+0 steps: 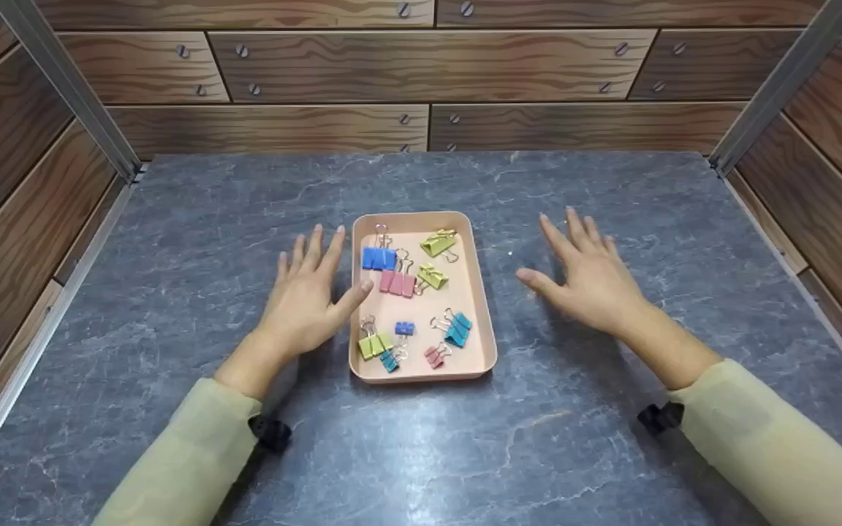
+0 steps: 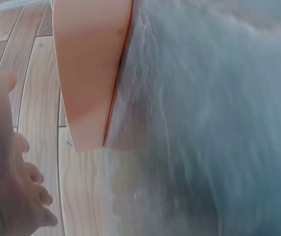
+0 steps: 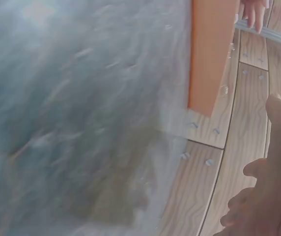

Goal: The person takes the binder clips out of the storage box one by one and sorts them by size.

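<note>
A shallow peach tray (image 1: 483, 314) stands on the table and holds several binder clips. Toward its far end lie a large blue clip (image 1: 378, 258), a pink clip (image 1: 397, 283) and two yellow-green clips (image 1: 438, 242). Nearer me are a teal clip (image 1: 457, 329), another yellow-green clip (image 1: 374, 345) and smaller blue, teal and pink ones. My left hand (image 1: 302, 303) is spread beside the tray's left side, its thumb overlapping the rim in the head view; contact cannot be told. Apart from the tray, to its right, my right hand (image 1: 593, 285) is spread and holds nothing.
The dark marbled tabletop (image 1: 421, 453) extends around the tray. Wood-patterned panels (image 1: 428, 66) wall the back and both sides, with grey metal posts (image 1: 764, 88) at the back corners. Small black devices (image 1: 271, 432) sit at both sleeve cuffs.
</note>
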